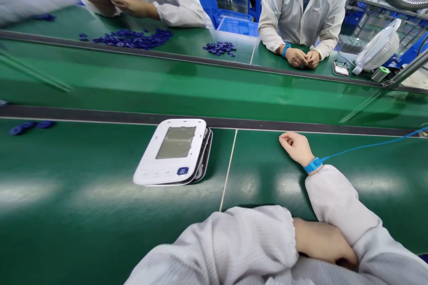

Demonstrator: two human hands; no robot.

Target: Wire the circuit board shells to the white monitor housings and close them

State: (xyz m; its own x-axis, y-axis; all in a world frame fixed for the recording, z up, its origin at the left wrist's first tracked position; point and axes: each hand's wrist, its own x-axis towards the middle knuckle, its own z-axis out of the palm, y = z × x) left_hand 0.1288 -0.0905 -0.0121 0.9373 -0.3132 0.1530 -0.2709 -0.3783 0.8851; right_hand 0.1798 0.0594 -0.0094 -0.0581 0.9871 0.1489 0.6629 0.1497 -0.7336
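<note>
My right hand (297,147) rests on the green table near the dark rail, its fingers curled in with nothing visible in them. A blue wrist strap (313,165) with a thin blue cord circles that wrist. Across my body lies my left hand (326,241), against the right forearm; its fingers are mostly hidden. Neither hand touches the white device panels (150,164), which lie stacked to the left. The top panel has a grey screen (177,142) and a small blue button, and darker parts show beneath it.
Several blue pieces (28,126) lie at the far left. A green channel (200,91) runs between the tables. Beyond it are piles of blue parts (133,39), two people in white coats, a white fan (377,49) and an opened device (341,68).
</note>
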